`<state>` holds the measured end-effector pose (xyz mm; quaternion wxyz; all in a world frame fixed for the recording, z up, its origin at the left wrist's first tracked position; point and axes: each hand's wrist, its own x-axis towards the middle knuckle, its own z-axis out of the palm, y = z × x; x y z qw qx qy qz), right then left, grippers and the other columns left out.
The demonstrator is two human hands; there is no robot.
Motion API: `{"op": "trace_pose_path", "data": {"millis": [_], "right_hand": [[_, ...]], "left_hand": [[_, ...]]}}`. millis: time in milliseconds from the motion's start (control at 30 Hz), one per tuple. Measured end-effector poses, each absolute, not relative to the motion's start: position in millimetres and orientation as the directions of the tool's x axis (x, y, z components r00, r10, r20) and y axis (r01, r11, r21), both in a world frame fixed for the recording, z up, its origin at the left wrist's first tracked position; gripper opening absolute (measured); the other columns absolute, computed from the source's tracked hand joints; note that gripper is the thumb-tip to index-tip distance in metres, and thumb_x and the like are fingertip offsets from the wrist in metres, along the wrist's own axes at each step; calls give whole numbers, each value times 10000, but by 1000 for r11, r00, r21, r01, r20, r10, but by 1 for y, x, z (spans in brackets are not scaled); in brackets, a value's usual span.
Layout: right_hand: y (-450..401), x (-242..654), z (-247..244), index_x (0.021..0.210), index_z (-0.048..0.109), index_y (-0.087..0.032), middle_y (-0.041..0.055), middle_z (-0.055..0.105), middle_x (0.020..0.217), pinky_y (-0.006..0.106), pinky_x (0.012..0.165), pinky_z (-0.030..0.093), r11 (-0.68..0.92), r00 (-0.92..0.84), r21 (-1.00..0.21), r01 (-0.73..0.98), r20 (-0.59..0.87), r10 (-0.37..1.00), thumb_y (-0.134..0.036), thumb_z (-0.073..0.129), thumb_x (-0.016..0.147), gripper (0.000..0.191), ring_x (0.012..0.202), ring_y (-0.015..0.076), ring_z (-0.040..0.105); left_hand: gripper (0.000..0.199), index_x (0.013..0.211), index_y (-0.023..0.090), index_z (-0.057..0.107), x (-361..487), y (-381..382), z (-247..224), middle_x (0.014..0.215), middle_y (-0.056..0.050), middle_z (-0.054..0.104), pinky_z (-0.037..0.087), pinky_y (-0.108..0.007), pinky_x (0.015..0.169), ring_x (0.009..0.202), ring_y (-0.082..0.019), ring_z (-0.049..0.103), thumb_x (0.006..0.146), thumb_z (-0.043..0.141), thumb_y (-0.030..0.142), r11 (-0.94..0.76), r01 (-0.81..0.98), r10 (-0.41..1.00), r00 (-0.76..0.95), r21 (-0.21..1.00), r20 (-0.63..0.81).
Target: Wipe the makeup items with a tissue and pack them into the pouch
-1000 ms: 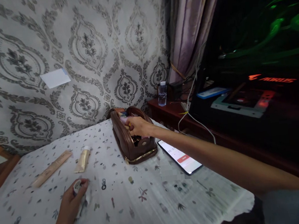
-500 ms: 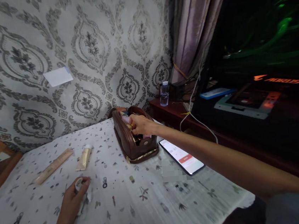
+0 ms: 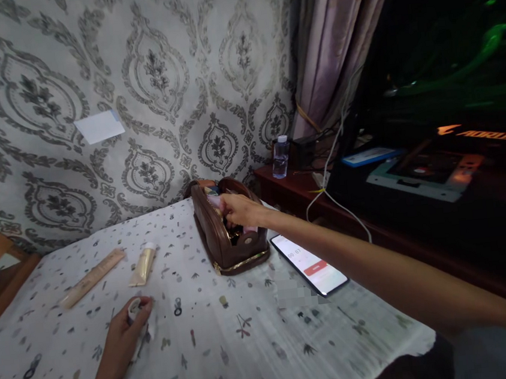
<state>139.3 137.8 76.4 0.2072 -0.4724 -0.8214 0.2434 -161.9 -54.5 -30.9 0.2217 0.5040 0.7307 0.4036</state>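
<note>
My left hand (image 3: pixel 129 326) rests low over the cloth at the left, its fingers wrapped round a white tube (image 3: pixel 134 308) with a round end; most of the tube is hidden by the hand. At the middle, a brown cosmetic bag (image 3: pixel 216 241) stands unzipped. My right hand (image 3: pixel 239 210) reaches into its opening with fingers bent together. A pale pink item (image 3: pixel 214 201) shows beside those fingertips, and what they grip is hidden. Beyond my left hand lie a cream squeeze tube (image 3: pixel 143 266) with a white cap and a long peach-coloured flat pack (image 3: pixel 94 277).
A phone (image 3: pixel 310 265) with a lit timer lies right of the bag, under my right forearm. Behind it, a clear bottle (image 3: pixel 280 159) stands on a dark red ledge (image 3: pixel 268 183) near a white cable (image 3: pixel 331 157). A dark computer case (image 3: pixel 452 102) fills the right side.
Both hands stay almost where they were, the left on the tube and the right inside the bag. The view has shifted slightly.
</note>
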Motion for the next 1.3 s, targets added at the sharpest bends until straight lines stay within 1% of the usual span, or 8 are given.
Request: {"op": "trace_pose_path", "data": {"millis": [233, 467, 633, 800, 900, 967, 1167, 1300], "right_hand": [[142, 141, 75, 960, 556, -187, -54, 650, 592, 176, 556, 472, 376, -470, -677, 633, 50, 881, 54, 533, 745, 324, 597, 138, 682], [143, 143, 83, 910, 556, -181, -27, 661, 613, 182, 556, 444, 407, -455, -621, 669, 91, 886, 17, 554, 773, 241, 594, 139, 677], [123, 148, 101, 798, 567, -184, -9, 666, 668, 192, 570, 409, 479, -436, -538, 694, 216, 874, -79, 570, 827, 109, 578, 121, 640], [79, 145, 98, 775, 570, -200, 1, 640, 688, 216, 567, 393, 580, -431, -604, 546, 391, 813, -238, 542, 890, 124, 594, 132, 584], [52, 132, 79, 758, 557, -206, -15, 598, 641, 218, 572, 381, 640, -573, -657, 398, 367, 733, -251, 521, 905, 158, 584, 124, 535], [38, 118, 63, 745, 552, -206, -28, 568, 612, 218, 569, 373, 645, -656, -683, 344, 317, 685, -230, 511, 902, 163, 570, 119, 508], [31, 73, 15, 749, 599, -192, -32, 594, 613, 216, 600, 410, 556, -720, -783, 278, 213, 661, -162, 531, 862, 136, 602, 114, 572], [40, 55, -11, 892, 663, -190, -8, 665, 740, 232, 638, 451, 498, -707, -799, 337, 135, 694, -171, 585, 839, 96, 670, 127, 623]], "left_hand": [[530, 871, 179, 738, -164, -56, -32, 833, -50, 748, 523, -296, 716, 795, -242, 666, 702, 641, 672, 160, 550, 923, -378, 820, 74], [506, 879, 180, 733, -167, -54, -38, 872, -50, 749, 522, -301, 742, 795, -233, 658, 714, 641, 650, 144, 568, 923, -373, 810, 98], [437, 830, 175, 714, -166, -54, -39, 773, -31, 709, 505, -279, 699, 747, -207, 629, 739, 634, 594, 102, 545, 924, -361, 832, 123], [396, 845, 163, 671, -175, -44, -34, 699, 2, 630, 441, -244, 606, 637, -153, 552, 795, 578, 544, 110, 564, 893, -417, 818, 168], [379, 943, 161, 645, -184, -21, -21, 749, -4, 633, 425, -245, 625, 673, -156, 559, 884, 463, 488, 199, 718, 867, -446, 667, 222], [355, 1005, 161, 622, -190, 1, -11, 861, -33, 663, 440, -249, 701, 792, -170, 603, 934, 385, 416, 338, 842, 877, -444, 421, 185], [443, 1057, 146, 605, -191, 56, -12, 1192, -187, 637, 467, -349, 783, 1128, -333, 586, 877, 524, 542, 466, 849, 866, -495, 249, 66], [370, 1082, 172, 621, -187, 58, -14, 1245, -180, 628, 471, -381, 838, 1176, -351, 577, 854, 580, 460, 418, 890, 905, -426, 180, 1]]}}
